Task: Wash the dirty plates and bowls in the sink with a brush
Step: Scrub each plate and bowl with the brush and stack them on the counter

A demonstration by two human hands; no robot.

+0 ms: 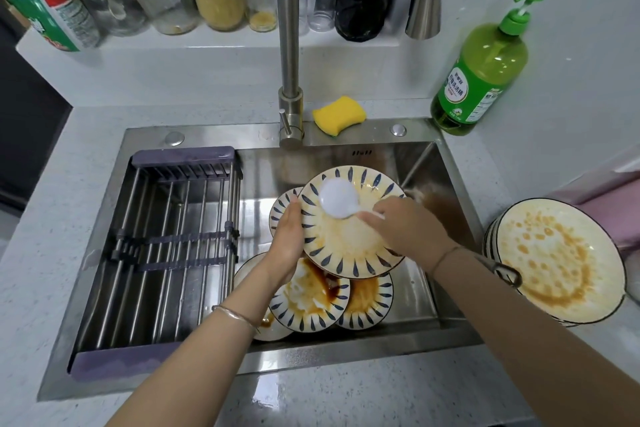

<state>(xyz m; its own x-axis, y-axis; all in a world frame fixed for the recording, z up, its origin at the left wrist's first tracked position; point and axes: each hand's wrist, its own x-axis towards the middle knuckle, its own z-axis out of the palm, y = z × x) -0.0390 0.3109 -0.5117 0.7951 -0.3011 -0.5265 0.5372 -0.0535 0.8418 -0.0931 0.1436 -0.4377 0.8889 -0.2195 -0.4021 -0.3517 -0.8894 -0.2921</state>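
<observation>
My left hand [289, 239] grips the left rim of a cream plate with blue leaf marks [349, 246], tilted over the steel sink [429, 291]. The plate's face carries orange-brown sauce smears. My right hand [412, 232] holds the white handle of a round white brush [337, 198], whose head rests on the upper part of that plate. Below it in the sink lie several more dirty patterned plates [311, 298], stained with dark brown sauce. Another patterned plate [282, 206] peeks out behind my left hand.
A dark drying rack [162, 246] fills the sink's left half. A stack of sauce-stained bowls [557, 256] stands on the counter at right. A yellow sponge [339, 114], the faucet [289, 45] and a green soap bottle [481, 69] sit behind the sink; jars line the shelf.
</observation>
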